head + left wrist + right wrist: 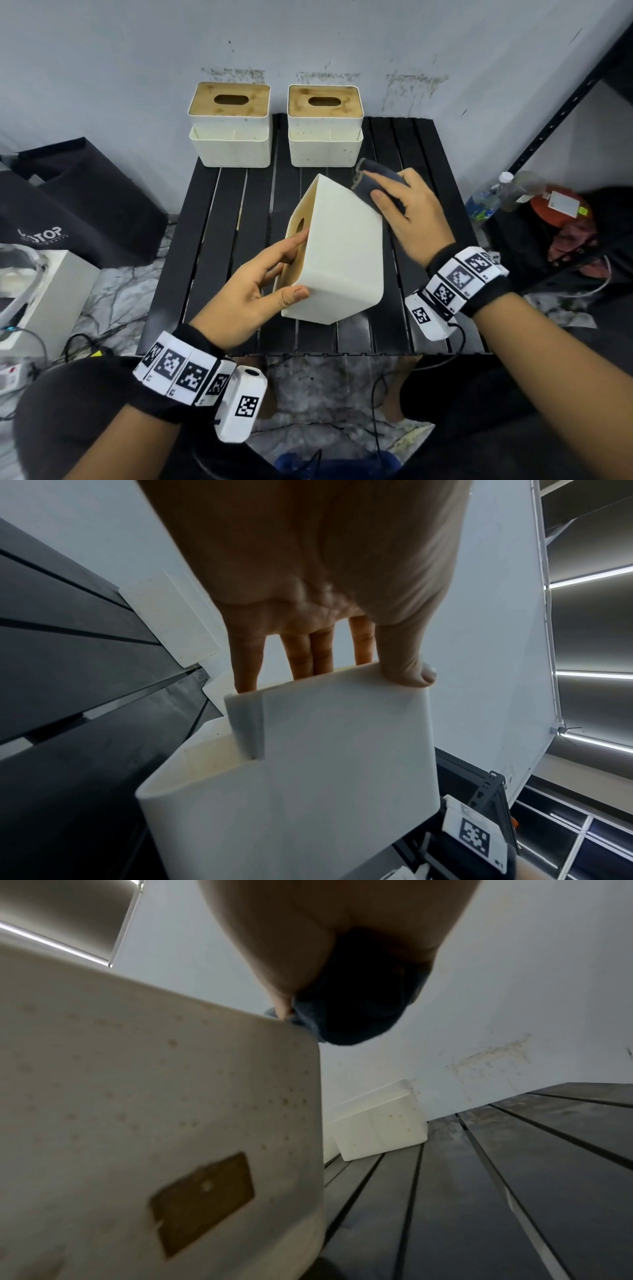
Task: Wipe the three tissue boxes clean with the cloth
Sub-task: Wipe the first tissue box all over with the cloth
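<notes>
Black wristbands (pixel 476 291) — white fiducial-tag blocks, small white cameras (pixel 241 404), bare forearms

Even, soft light fills the sharp but edge-bowed head view, while both wrist views are dimmer, with bright ceiling strip lights (pixel 592 577) and motion blur smearing the right one.

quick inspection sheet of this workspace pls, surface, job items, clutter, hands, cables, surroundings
surface: black slatted table.
job's things: tilted tissue box lifted mid-table; two upright tissue boxes at the far edge, speckled; dark cloth.
clutter: nothing seen on the table beyond these.
hands: left hand grips the tilted box; right hand presses the cloth against its upper right edge.
cables: cables on the floor on the left.
surroundings: stained wall, black bag, metal shelf with bottles.
</notes>
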